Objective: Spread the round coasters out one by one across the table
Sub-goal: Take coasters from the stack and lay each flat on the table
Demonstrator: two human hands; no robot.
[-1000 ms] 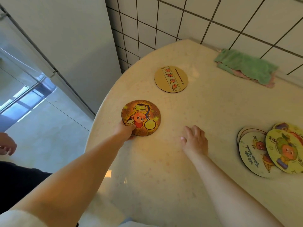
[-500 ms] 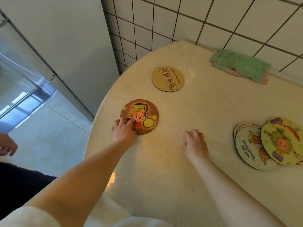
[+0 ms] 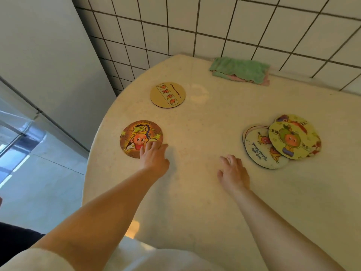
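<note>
An orange cartoon coaster [image 3: 137, 135] lies flat near the table's left edge. My left hand [image 3: 154, 158] rests with its fingertips on that coaster's near right rim, fingers apart, gripping nothing. A tan coaster [image 3: 168, 94] with a picture strip lies further back. At the right, several overlapping coasters [image 3: 281, 141] sit in a loose pile, a yellow-green one on top. My right hand [image 3: 233, 173] hovers open over the table, left of the pile and apart from it.
The round cream table [image 3: 195, 192] stands against a tiled wall [image 3: 214, 26]. A folded green and pink cloth [image 3: 240, 70] lies at the back by the wall. A grey cabinet [image 3: 48, 55] and floor lie beyond the table's left edge.
My left hand let go of the orange coaster's near edge and shifted right, leaving only fingertips on its rim. My right hand drifted slightly toward the pile. The camera tilted.
</note>
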